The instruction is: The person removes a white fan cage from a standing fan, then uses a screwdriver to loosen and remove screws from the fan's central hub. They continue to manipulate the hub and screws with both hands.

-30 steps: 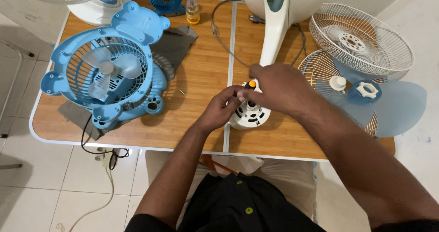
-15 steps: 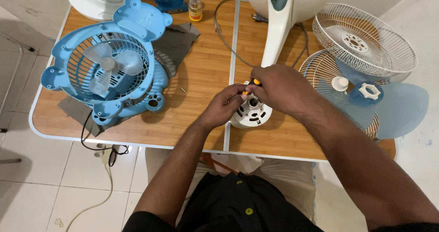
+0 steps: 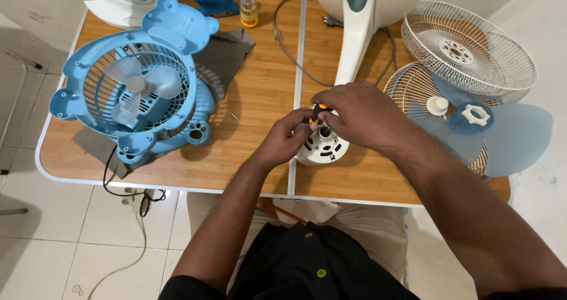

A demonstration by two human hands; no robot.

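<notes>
Gripping upright screwdriver [image 3: 318,112] w/ right hand [image 3: 359,115], tip into motor [image 3: 322,146].

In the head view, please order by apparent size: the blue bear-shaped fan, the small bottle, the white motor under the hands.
1. Blue bear-shaped fan
2. White motor, partly hidden by the hands
3. Small bottle

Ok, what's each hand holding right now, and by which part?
The right hand grips a screwdriver by its black and orange handle. The left hand steadies the white fan motor at its upper left side.
</notes>
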